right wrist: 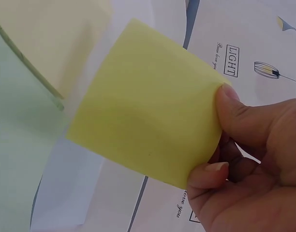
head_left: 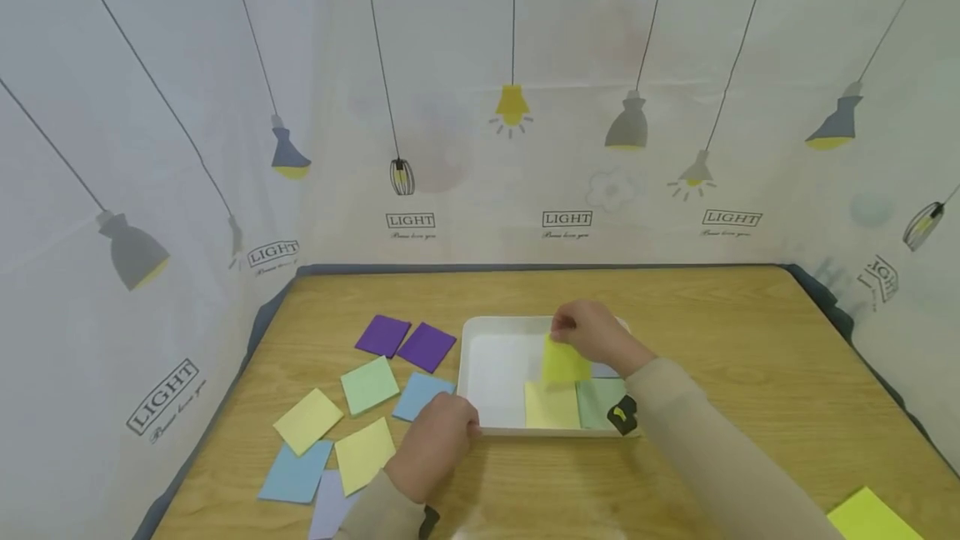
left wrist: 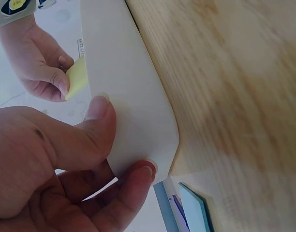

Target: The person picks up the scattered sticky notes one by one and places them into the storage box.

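A bright yellow sticky note [head_left: 566, 362] hangs from my right hand [head_left: 592, 333], pinched along its upper edge between thumb and fingers. In the right wrist view the whole yellow square [right wrist: 148, 106] shows, held above the tray. My left hand [head_left: 437, 442] grips the near left corner of the white tray [head_left: 495, 432]; in the left wrist view its thumb and fingers close round the tray's wall [left wrist: 128, 96]. Inside the tray lie a pale yellow note [head_left: 551, 407], a light green note [head_left: 595, 404] and a lilac note [head_left: 603, 371], partly hidden by my right hand.
Left of the tray, two purple notes [head_left: 426, 347], a green note [head_left: 370, 385], blue notes [head_left: 296, 473], pale yellow notes [head_left: 308, 422] and a lilac note [head_left: 330, 507] are scattered on the wooden table [head_left: 712, 307]. Another bright yellow note [head_left: 870, 515] lies at the near right. Printed cloth surrounds the table.
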Demonstrator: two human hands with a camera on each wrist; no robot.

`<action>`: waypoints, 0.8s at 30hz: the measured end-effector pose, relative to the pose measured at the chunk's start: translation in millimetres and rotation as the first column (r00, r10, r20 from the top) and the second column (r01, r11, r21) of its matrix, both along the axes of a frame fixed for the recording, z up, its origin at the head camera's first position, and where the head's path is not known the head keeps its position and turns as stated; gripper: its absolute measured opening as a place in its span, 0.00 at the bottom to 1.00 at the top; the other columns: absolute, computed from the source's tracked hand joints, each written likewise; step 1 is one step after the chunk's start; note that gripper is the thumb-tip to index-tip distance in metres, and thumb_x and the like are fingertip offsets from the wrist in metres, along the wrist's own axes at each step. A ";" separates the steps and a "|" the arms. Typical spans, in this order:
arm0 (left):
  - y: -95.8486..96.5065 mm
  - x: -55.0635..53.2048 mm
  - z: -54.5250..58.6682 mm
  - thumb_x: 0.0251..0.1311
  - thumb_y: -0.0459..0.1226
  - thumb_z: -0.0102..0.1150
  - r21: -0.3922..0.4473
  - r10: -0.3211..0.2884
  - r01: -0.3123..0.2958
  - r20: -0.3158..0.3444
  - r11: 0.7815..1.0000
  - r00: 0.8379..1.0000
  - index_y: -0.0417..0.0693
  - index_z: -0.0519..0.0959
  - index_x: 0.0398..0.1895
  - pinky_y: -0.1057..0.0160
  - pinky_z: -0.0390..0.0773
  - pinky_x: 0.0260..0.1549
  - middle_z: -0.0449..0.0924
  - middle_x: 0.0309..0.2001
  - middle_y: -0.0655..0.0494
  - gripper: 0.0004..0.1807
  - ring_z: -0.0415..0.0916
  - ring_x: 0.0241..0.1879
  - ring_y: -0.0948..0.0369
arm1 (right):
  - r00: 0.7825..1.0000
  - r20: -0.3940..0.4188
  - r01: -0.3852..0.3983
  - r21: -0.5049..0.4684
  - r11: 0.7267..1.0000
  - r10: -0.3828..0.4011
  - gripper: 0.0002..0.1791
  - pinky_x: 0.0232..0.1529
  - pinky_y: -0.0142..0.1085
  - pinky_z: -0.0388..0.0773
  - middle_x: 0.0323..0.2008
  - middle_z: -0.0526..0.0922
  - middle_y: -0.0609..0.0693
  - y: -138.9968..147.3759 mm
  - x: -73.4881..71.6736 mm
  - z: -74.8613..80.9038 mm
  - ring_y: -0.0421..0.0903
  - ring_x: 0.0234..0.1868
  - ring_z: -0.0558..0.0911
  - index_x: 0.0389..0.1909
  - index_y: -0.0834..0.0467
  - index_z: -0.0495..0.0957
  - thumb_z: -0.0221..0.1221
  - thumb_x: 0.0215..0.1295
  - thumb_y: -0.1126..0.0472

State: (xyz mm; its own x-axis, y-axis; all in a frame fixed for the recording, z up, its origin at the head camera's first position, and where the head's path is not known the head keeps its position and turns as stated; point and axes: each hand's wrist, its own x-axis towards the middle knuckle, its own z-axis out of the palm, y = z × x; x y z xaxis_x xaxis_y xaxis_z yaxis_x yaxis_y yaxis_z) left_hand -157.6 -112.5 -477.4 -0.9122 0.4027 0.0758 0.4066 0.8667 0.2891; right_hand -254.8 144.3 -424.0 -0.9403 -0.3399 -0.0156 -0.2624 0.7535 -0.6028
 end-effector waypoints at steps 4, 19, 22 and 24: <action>0.8 -0.1 0.8 0.57 0.32 0.69 -0.002 0.010 -0.010 0.023 1.000 1.000 0.48 0.88 0.23 0.61 0.82 0.35 0.85 0.25 0.59 0.06 0.77 0.27 0.62 | 1.000 0.024 0.017 0.002 1.000 -0.017 0.05 0.36 0.36 0.76 0.31 0.82 0.49 -4.1 -2.3 0.3 0.44 0.32 0.75 0.32 0.59 0.81 0.62 0.68 0.64; -1.1 -1.3 -2.0 0.56 0.33 0.70 -0.020 0.013 -0.013 0.009 1.000 1.000 0.49 0.88 0.23 0.61 0.81 0.36 0.85 0.24 0.60 0.06 0.76 0.26 0.63 | 0.994 0.083 0.068 -0.023 0.997 -0.066 0.04 0.37 0.36 0.77 0.33 0.82 0.51 -21.3 -8.7 -3.0 0.45 0.34 0.76 0.34 0.60 0.82 0.62 0.69 0.65; -1.5 -1.5 -3.3 0.56 0.33 0.70 -0.017 0.008 -0.008 -0.001 1.000 1.000 0.49 0.88 0.23 0.60 0.81 0.36 0.85 0.25 0.60 0.06 0.76 0.27 0.62 | 0.993 0.093 0.079 -0.009 0.997 -0.078 0.03 0.38 0.36 0.78 0.33 0.83 0.51 -24.3 -12.1 -5.0 0.46 0.34 0.77 0.35 0.60 0.82 0.62 0.68 0.65; -1.3 -2.0 -4.0 0.56 0.33 0.70 -0.012 0.005 -0.005 0.003 1.000 1.000 0.49 0.88 0.23 0.61 0.81 0.36 0.85 0.25 0.60 0.06 0.77 0.27 0.63 | 0.991 0.100 0.085 0.002 0.996 -0.085 0.03 0.38 0.36 0.78 0.33 0.83 0.51 -25.6 -14.4 -6.9 0.46 0.35 0.77 0.35 0.60 0.82 0.62 0.68 0.65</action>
